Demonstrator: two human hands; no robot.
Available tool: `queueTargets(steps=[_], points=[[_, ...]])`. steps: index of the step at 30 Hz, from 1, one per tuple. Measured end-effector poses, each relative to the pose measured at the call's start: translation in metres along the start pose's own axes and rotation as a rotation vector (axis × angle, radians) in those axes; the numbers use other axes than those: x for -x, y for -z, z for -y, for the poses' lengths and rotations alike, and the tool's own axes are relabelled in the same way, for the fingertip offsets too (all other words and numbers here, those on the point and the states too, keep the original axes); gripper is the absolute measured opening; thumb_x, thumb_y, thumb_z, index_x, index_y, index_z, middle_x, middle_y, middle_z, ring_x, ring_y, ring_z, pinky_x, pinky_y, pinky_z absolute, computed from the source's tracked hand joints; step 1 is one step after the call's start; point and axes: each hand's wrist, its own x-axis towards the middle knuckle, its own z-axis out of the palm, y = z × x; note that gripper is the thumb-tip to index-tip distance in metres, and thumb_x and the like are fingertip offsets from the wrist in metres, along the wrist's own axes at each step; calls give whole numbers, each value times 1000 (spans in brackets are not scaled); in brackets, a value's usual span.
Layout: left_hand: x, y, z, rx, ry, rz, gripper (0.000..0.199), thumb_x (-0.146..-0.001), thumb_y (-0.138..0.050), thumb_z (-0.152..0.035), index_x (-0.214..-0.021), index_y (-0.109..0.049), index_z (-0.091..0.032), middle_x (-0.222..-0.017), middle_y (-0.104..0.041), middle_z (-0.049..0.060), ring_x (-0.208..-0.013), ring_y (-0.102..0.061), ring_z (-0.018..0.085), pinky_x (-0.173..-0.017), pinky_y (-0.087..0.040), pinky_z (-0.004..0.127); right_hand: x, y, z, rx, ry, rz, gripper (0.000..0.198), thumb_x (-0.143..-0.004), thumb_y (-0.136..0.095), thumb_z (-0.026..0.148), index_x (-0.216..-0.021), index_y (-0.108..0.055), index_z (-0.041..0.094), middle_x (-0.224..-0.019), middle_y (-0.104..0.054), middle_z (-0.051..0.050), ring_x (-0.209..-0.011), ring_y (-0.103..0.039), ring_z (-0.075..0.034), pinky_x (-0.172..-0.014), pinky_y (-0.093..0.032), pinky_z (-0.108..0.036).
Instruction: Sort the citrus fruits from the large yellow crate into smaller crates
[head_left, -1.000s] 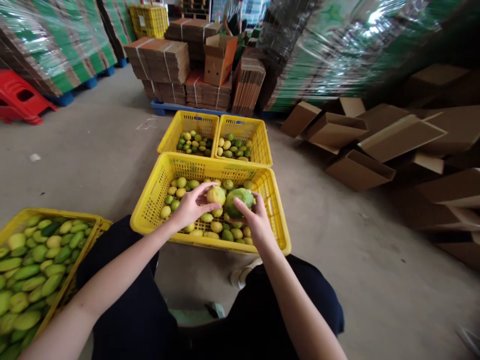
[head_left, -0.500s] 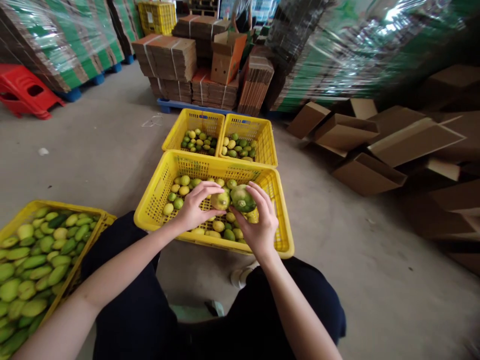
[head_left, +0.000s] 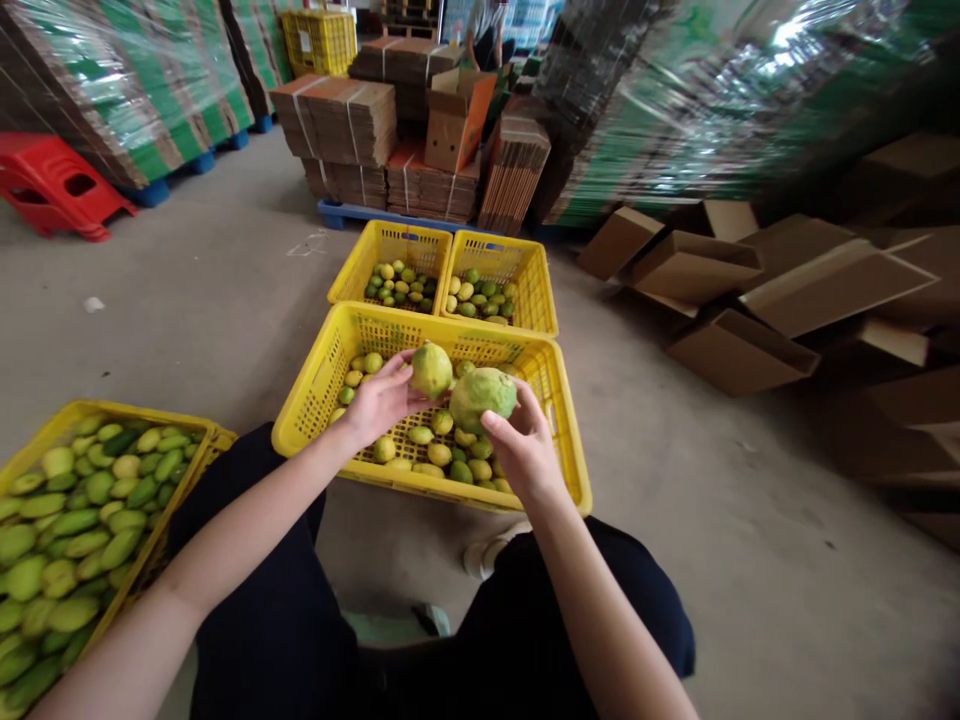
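My left hand (head_left: pixel 382 402) holds a yellow-green lemon (head_left: pixel 432 370) at its fingertips. Closed around a larger, bumpy green lemon (head_left: pixel 481 399) is my right hand (head_left: pixel 529 440), its thumb across the near side. The two fruits are close side by side above a yellow crate (head_left: pixel 300 400). Loose yellow and green lemons (head_left: pixel 439 455) lie over that crate's bottom, partly hidden by my hands and the held fruit.
Two smaller yellow crates (head_left: pixel 556 290) with some fruit stand behind. A crate full of green fruit (head_left: pixel 71 550) is at my left. Flattened cartons (head_left: pixel 345 120) sit on a blue pallet; opened boxes (head_left: pixel 739 350) lie right. A red stool (head_left: pixel 67 185) stands left. A person (head_left: pixel 487 35) is far back.
Both hands have turned the fruits, so other sides of them face me. The left lemon has risen slightly and my left fingers now sit more behind and below it.
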Motion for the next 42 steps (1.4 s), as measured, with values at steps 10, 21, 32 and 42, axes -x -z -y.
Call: queueTargets(steps=[10,21,32,42], points=[[5,-8,3,144,131,-139,39,-72,-82,-41,-93,-59,-18,-79,-66,-1,-56,-63,10,-58,-58,23,-11,-11,-2,-411,-401,99,50,-67,-78,61,-99,-64,24,-85,-74,-3,-75,-71,-21,-61,-58,-30],[-4,-4,12,422,254,-402,32,-99,-50,-39,-85,-65,-14,-63,-59,1,-53,-56,10,-50,-50,20,-17,-25,-10,-680,-627,-120,18,-84,-64,39,-84,-64,22,-72,-72,-2,-66,-69,-19,-60,-59,-30],[-8,-9,11,451,256,-598,25,-99,-52,-35,-93,-63,-13,-68,-64,4,-57,-66,15,-54,-60,24,-22,-26,-18,-685,-682,-226,24,-94,-52,29,-79,-68,19,-64,-72,-3,-63,-70,-20,-66,-61,-34],[-5,-7,23,387,322,-543,25,-97,-49,-30,-84,-63,-13,-64,-65,6,-49,-59,14,-41,-47,21,-17,-26,-14,-771,-740,-323,25,-93,-55,38,-80,-67,20,-65,-72,-2,-59,-69,-18,-53,-56,-28]])
